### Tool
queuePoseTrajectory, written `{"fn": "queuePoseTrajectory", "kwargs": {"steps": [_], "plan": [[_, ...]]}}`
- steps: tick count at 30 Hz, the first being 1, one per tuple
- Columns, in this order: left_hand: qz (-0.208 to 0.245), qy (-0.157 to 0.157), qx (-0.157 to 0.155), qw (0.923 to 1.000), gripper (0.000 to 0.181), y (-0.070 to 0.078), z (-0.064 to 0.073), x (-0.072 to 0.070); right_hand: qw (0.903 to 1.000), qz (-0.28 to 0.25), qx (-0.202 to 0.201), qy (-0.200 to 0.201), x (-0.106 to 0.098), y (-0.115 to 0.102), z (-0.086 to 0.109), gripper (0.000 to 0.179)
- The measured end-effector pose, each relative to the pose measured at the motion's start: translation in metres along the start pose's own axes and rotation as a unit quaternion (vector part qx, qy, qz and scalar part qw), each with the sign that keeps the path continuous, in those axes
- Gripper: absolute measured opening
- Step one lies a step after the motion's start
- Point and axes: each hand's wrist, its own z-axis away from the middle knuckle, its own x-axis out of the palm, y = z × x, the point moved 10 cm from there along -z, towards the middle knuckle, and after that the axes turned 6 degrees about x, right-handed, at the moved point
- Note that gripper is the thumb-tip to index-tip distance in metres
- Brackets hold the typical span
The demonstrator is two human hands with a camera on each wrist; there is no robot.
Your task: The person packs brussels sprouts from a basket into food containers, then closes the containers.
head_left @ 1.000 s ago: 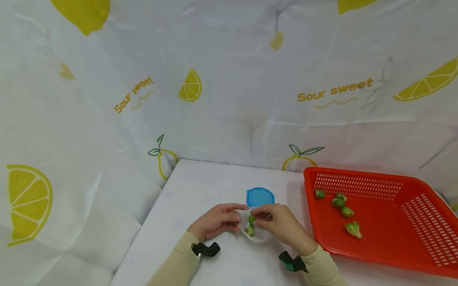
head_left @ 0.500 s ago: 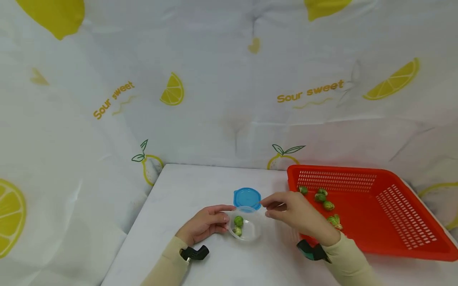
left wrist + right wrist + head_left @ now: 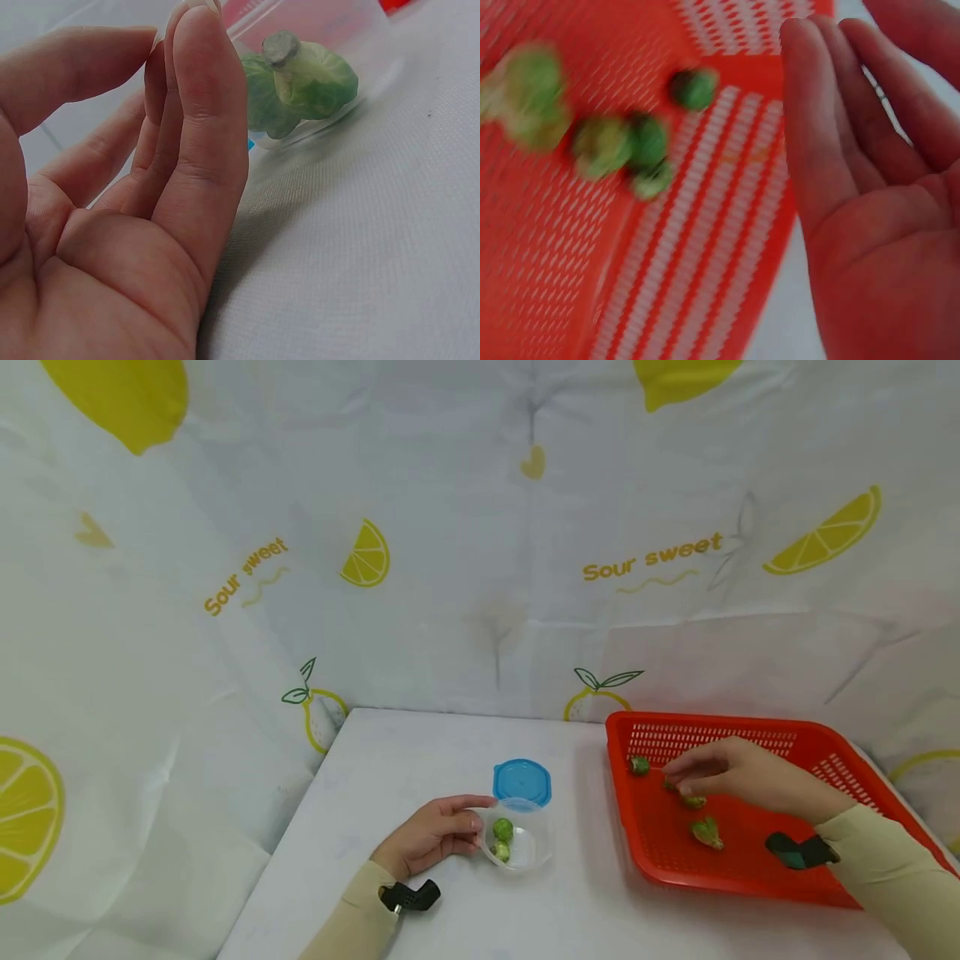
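Observation:
My left hand [image 3: 431, 837] holds the left side of a small clear plastic container [image 3: 536, 845], its thumb and fingers at the rim. Two Brussels sprouts lie in the container, a rounder green one [image 3: 503, 830] and a paler one [image 3: 500, 852] with its cut stem facing the left wrist view. Over the red basket [image 3: 643, 852] hovers my right hand [image 3: 742, 778], fingers loosely extended with nothing between them. Beneath its fingertips a Brussels sprout [image 3: 694, 802] is partly covered. Another sprout [image 3: 640, 765] sits by the basket's left wall, and a leafy yellowish one [image 3: 707, 832] lies nearer the front.
A blue lid [image 3: 522, 778] lies flat on the white table [image 3: 420, 752], just behind the container and overlapping it in the head view. The basket's perforated walls rise around the sprouts on the right. A lemon-print sheet [image 3: 450, 643] hangs behind the table.
My right hand has left the container, where it had a Brussels sprout at its fingertips, and moved right over the basket. That sprout stays in the container. My left hand keeps its hold.

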Motion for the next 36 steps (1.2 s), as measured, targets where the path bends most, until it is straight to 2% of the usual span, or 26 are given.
{"fn": "queuePoseTrajectory", "kwargs": {"steps": [5, 10, 16, 24, 27, 32, 36], "plan": [[-0.004, 0.004, -0.004, 1.0000, 0.054, -0.005, -0.002, -0.001, 0.9974, -0.047, 0.019, -0.051, -0.006, 0.046, -0.002, 0.043], [-0.006, 0.005, -0.005, 1.0000, 0.054, -0.006, -0.001, -0.003, 0.9945, -0.054, 0.027, -0.085, -0.006, 0.066, -0.004, 0.039], [-0.007, 0.006, -0.005, 0.9999, 0.053, -0.004, 0.001, -0.003, 0.9929, -0.044, 0.015, -0.110, 0.004, 0.072, -0.010, 0.034], [-0.010, -0.002, -0.003, 0.9999, 0.053, -0.002, -0.002, -0.001, 0.9941, 0.003, 0.046, -0.098, 0.008, 0.080, -0.013, 0.034], [-0.011, -0.001, -0.002, 0.9999, 0.053, -0.002, -0.003, -0.001, 0.9940, 0.004, 0.055, -0.095, 0.010, 0.083, -0.012, 0.033], [-0.002, 0.000, -0.006, 1.0000, 0.053, -0.004, -0.002, -0.001, 0.9943, 0.006, 0.043, -0.097, 0.015, 0.080, -0.012, 0.031], [-0.001, 0.000, -0.007, 1.0000, 0.053, -0.004, -0.001, -0.001, 0.9937, 0.003, 0.054, -0.099, 0.020, 0.080, -0.012, 0.030]]}}
